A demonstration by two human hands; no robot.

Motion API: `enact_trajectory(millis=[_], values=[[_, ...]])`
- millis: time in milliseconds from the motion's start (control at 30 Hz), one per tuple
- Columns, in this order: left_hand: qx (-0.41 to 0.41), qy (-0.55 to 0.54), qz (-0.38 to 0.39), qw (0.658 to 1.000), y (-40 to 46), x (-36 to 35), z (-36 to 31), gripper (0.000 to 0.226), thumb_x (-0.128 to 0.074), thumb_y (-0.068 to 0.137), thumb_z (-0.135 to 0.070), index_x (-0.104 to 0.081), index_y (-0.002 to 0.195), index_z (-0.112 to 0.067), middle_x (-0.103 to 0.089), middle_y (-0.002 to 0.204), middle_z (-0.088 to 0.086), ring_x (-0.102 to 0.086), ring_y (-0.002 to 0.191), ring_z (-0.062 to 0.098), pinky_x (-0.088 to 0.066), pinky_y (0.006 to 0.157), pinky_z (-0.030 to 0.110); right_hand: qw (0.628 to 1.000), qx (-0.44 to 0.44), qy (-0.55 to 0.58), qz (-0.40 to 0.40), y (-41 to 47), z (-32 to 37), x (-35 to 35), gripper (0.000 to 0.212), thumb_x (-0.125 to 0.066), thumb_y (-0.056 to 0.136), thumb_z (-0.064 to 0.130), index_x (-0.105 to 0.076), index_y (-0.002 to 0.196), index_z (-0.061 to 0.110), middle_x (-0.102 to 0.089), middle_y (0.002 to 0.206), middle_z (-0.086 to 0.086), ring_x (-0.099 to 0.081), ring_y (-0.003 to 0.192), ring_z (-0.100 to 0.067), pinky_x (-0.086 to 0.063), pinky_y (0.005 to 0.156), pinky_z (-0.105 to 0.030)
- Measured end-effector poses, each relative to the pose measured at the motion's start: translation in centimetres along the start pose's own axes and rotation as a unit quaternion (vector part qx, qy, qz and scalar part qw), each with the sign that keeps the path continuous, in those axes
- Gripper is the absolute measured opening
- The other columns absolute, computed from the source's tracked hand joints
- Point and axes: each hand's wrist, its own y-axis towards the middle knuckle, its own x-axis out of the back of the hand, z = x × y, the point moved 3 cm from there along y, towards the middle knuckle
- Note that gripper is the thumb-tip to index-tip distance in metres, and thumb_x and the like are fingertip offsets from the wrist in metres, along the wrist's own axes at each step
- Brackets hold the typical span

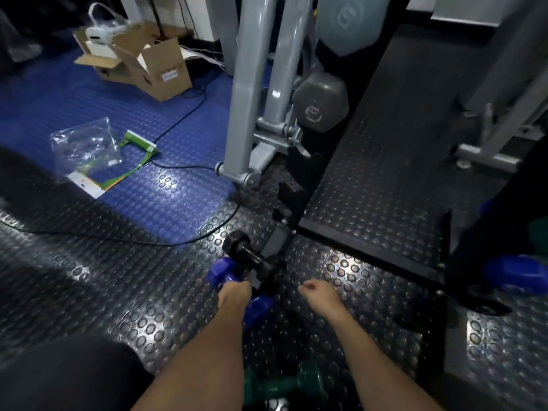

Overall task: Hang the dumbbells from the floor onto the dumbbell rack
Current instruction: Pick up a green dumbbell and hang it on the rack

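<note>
- The left hand (234, 293) grips the handle of a blue dumbbell (258, 307) just above the studded floor (118, 292); its blue ends show on either side of the hand.
- A black dumbbell (252, 255) lies just beyond that hand, against the foot of the black rack (314, 161).
- The right hand (318, 293) hangs near the rack base with loosely curled fingers, apparently holding nothing, though blur makes this unsure.
- A green dumbbell (281, 384) lies on the floor between the forearms.
- A grey dumbbell (320, 103) sits higher on the rack.
- Another blue dumbbell (516, 274) is low on the rack's right side.
- A cardboard box (148, 63) stands on the blue mat (44, 96).
</note>
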Motion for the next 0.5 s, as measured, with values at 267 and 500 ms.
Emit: enact_trajectory(millis=[267, 500], values=[[0.031, -0.014, 0.058, 0.998, 0.2, -2.3, 3.4, 0.046, -0.061, 0.096, -0.027, -0.062, 0.130, 0.005, -0.067, 0.126, 0.022, -0.066, 0.115, 0.035, -0.053, 0.099, 0.037, 0.996, -0.049, -0.052, 0.057, 0.2, -4.8, -2.5, 0.036, -0.060, 0.101, 0.037, -0.072, 0.119, 0.009, -0.071, 0.123, -0.009, -0.065, 0.114, -0.026, -0.048, 0.106, -0.042], [0.128, -0.035, 0.032, 0.991, -1.4, -4.3, 8.9, 0.100, -0.023, 0.095, -0.078, -0.047, 0.149, 0.002, -0.047, 0.153, 0.025, -0.044, 0.143, 0.038, -0.029, 0.123, 0.046, 0.984, -0.126, -0.065, 0.112, -0.8, -6.4, -4.2, 0.052, -0.059, 0.102, 0.041, -0.059, 0.134, 0.000, -0.059, 0.105, -0.009, -0.059, 0.085, -0.023, -0.053, 0.078, -0.034]])
